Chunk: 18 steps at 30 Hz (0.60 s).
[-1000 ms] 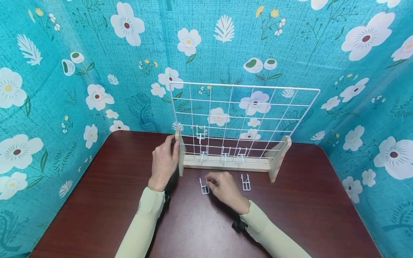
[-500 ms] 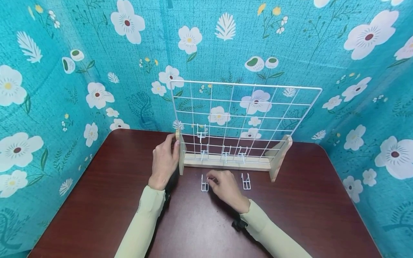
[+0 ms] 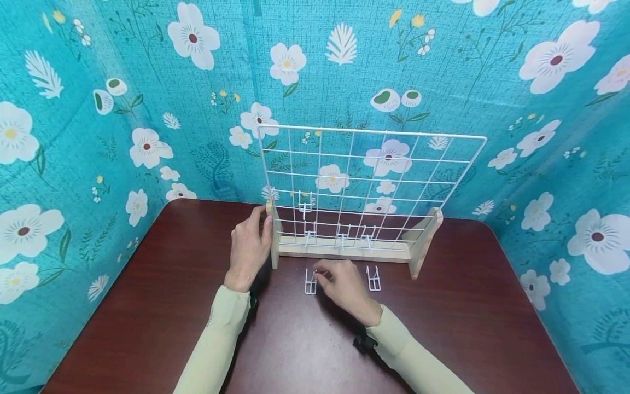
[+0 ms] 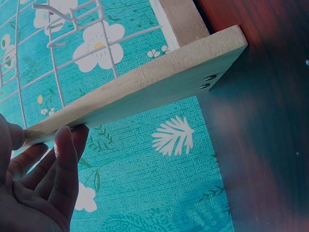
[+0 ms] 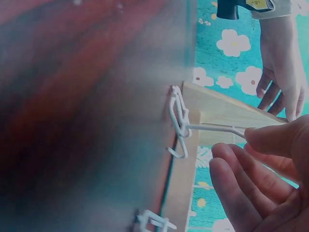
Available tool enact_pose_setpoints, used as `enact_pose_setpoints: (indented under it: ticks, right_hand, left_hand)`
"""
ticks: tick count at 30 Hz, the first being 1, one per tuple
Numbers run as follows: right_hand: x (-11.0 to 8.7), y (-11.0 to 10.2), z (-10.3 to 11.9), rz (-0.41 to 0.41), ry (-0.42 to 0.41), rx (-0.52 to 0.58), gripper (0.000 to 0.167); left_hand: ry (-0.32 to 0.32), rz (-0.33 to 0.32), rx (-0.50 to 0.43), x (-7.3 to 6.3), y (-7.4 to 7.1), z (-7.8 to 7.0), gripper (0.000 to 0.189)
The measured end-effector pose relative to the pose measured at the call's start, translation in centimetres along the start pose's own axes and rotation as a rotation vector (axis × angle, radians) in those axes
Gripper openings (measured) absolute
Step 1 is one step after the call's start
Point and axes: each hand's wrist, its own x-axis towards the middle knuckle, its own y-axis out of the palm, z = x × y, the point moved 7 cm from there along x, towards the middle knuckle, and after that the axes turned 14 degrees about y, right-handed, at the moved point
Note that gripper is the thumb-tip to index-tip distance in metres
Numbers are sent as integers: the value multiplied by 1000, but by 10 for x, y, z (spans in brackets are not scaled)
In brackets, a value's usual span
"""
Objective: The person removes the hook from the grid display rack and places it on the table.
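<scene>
A white wire grid rack (image 3: 371, 131) stands on the table between wooden side panels. The left hand (image 3: 248, 243) grips the upper end of its left side panel (image 3: 275, 235), thumb on one face and fingers on the other, as the left wrist view shows. In front of the rack, the right hand (image 3: 344, 284) pinches the straight prong of a white wire hook (image 5: 181, 123) between thumb and fingertips. In the head view this hook lies just left of the fingers. Another white wire hook (image 3: 374, 280) lies on the table, right of the right hand.
Several white hooks hang on the rack: one hook (image 3: 305, 207) higher at the left, the others, such as a middle hook (image 3: 342, 237), along the lower bars. A wooden base bar (image 3: 344, 251) joins the panels. A floral cloth (image 3: 216, 109) surrounds the dark red table (image 3: 162, 306).
The hook in the right hand has turned slightly and now stands straighter to the rack. The left hand keeps its grip on the side panel.
</scene>
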Motion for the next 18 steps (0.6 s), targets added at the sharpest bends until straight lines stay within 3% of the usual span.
enact_pose_setpoints:
  ticks: [8, 18]
  right_hand:
    - [-1, -16, 8, -49, -24, 10, 11]
    - [1, -31, 15, -69, -51, 138, 11]
  left_hand:
    - [-14, 9, -2, -1, 0, 2, 29]
    - [-17, 15, 4, 0, 1, 2, 30]
